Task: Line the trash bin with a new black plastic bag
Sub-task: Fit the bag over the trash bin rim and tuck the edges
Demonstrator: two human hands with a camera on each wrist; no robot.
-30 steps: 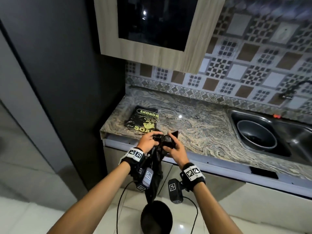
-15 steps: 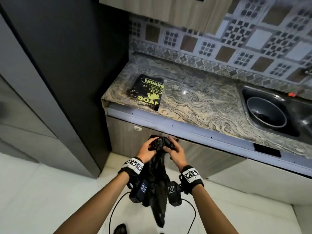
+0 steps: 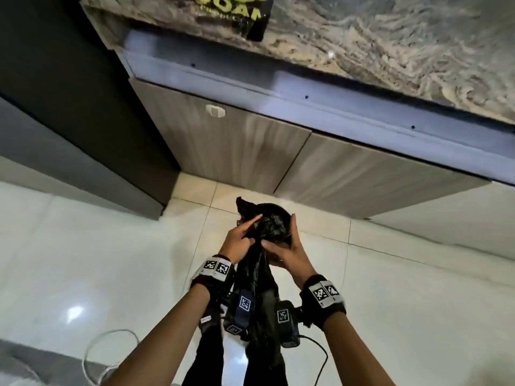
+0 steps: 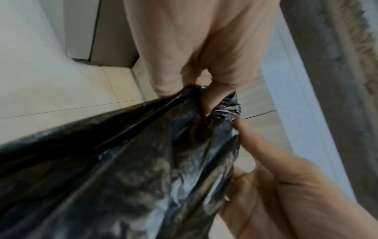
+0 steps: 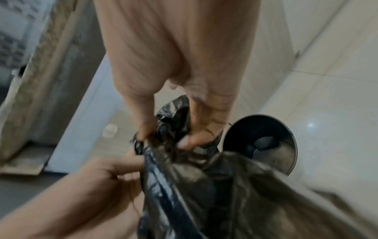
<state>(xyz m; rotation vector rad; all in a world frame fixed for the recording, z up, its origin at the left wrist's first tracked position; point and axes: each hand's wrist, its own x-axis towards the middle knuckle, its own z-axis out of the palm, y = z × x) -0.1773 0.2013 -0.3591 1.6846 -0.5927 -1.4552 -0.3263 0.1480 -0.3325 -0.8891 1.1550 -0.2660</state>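
both hands hold the black plastic bag (image 3: 269,229) at its bunched top, low over the white tiled floor (image 3: 83,246) in front of the wood-grain cabinet doors (image 3: 239,146). the left hand (image 3: 239,240) has its fingers curled into the gathered plastic, thumb and fingertips pinching a fold, as the left wrist view shows (image 4: 208,97). the right hand (image 3: 287,252) clamps the same bunch from the other side, thumb and fingers (image 5: 192,139) closed on the crumpled edge. the rest of the bag hangs down between the forearms toward the person's dark trouser legs (image 3: 206,358). in the right wrist view the trash bin (image 5: 263,142), a round dark metal one with an open mouth, stands on the floor just beyond the bag; whether the bag touches it cannot be told. in the head view only a dark curved rim shows behind the bunch, between the hands. at the far top, a black pack with yellow lettering (image 3: 237,15) lies on the marbled countertop (image 3: 390,51). a white cable (image 3: 106,346) loops on the floor at near left.
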